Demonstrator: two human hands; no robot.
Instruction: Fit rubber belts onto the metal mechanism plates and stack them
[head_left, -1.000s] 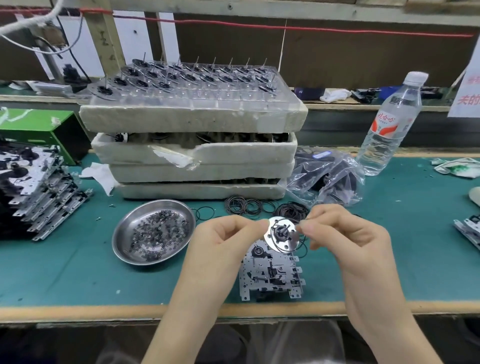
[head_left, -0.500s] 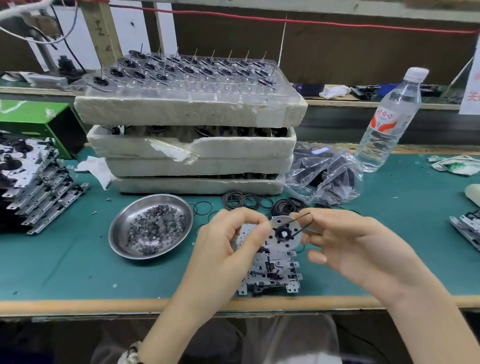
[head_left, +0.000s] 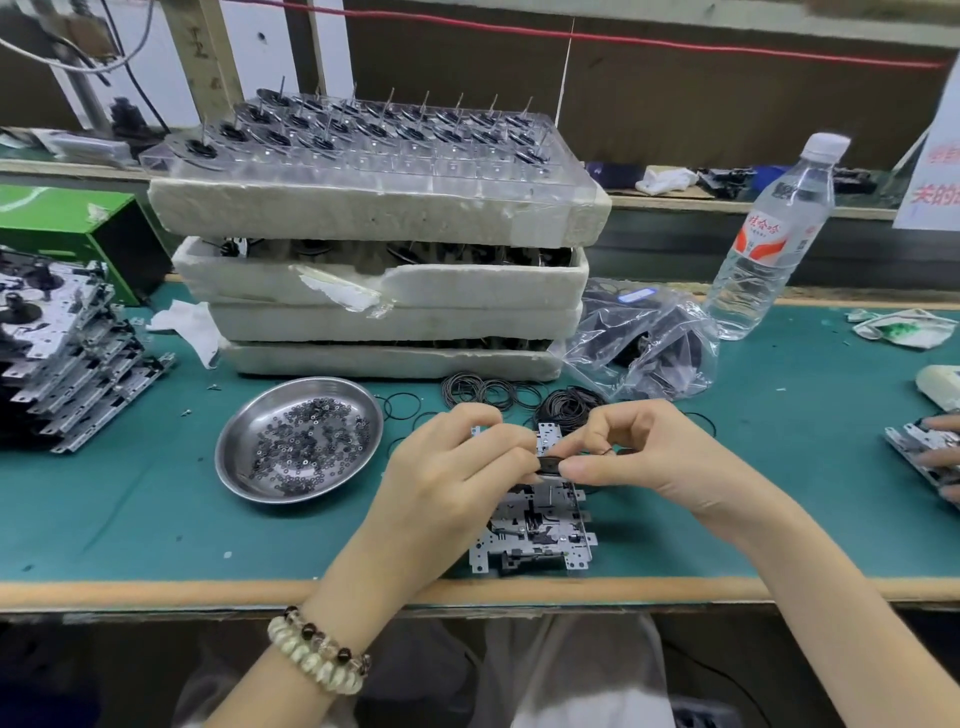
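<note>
One mechanism plate (head_left: 535, 525) is lying under the grip, left hand (head_left: 457, 467) and right hand (head_left: 649, 457) pinching a pulley (head_left: 549, 464) above it; loose rubber belts (head_left: 569, 405) are waiting beyond, stacked plates (head_left: 78, 374) far left.

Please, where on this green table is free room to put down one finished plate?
Bare mat lies front-left, between the stacked plates and the steel dish, and on the right, between the right hand and the far-right plate. Crowded: the loose belts and plastic bag before the foam trays.
</note>
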